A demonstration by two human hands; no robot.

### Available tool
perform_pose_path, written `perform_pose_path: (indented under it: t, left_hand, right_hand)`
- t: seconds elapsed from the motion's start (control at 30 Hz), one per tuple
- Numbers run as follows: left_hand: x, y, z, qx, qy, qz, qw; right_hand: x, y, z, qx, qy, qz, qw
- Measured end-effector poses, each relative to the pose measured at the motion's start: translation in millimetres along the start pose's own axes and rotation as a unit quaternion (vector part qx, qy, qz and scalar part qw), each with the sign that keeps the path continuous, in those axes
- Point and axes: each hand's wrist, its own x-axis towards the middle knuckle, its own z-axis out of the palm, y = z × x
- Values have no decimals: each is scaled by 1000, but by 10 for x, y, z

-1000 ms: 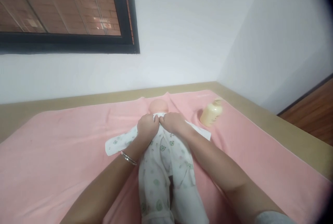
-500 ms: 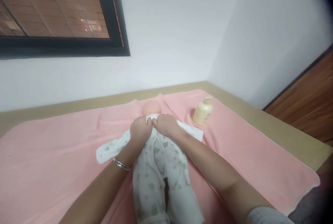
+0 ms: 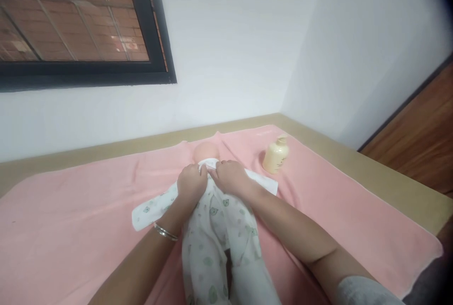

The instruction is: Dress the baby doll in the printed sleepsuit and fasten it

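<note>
A doll lies on its back on a pink blanket [image 3: 339, 220], its bald rounded head [image 3: 206, 150] at the far end. It wears a white baby romper [image 3: 242, 243] with small green prints; the sleeves stretch out to both sides and the legs run toward me. My left hand [image 3: 192, 185] is closed on the cloth at the upper chest, just below the collar. Beside it, my right hand [image 3: 230, 177] pinches the same front, thumb and fingertips close to the left thumb. What fastening lies under the fingers is hidden.
A pale yellow pump bottle [image 3: 276, 157] stands on the blanket, right of the doll's head. Behind the blanket, the tan bed surface [image 3: 244, 123] meets a white wall [image 3: 226, 50]. A dark-framed window [image 3: 155, 26] is at upper left and a wooden panel [image 3: 421, 130] at right.
The view has shifted slightly, so most things appear a little lower. Both hands remain at the romper's chest, and more of the white collar shows above them.
</note>
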Motion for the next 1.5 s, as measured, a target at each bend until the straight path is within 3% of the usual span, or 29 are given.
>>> perform_pose_path:
  t: [0.3, 0.53, 0.73, 1.0, 1.27, 1.5]
  left_hand:
    - [-30, 72, -42, -2, -15, 0, 1000]
    - [-15, 18, -19, 0, -50, -39, 998]
    - [-65, 66, -29, -9, -34, -24, 999]
    - [-41, -19, 17, -27, -58, -82, 995]
    - [-67, -18, 21, -43, -51, -89, 994]
    - [-65, -29, 39, -44, -53, -92, 993]
  right_hand:
    - [183, 245, 5, 24, -52, -22, 998]
    - [35, 11, 43, -26, -9, -30, 999]
    - [156, 113, 127, -38, -7, -6, 999]
    - [-3, -28, 153, -57, 33, -52, 996]
    - [134, 64, 174, -31, 24, -2, 999]
    - [60, 15, 184, -33, 32, -8, 999]
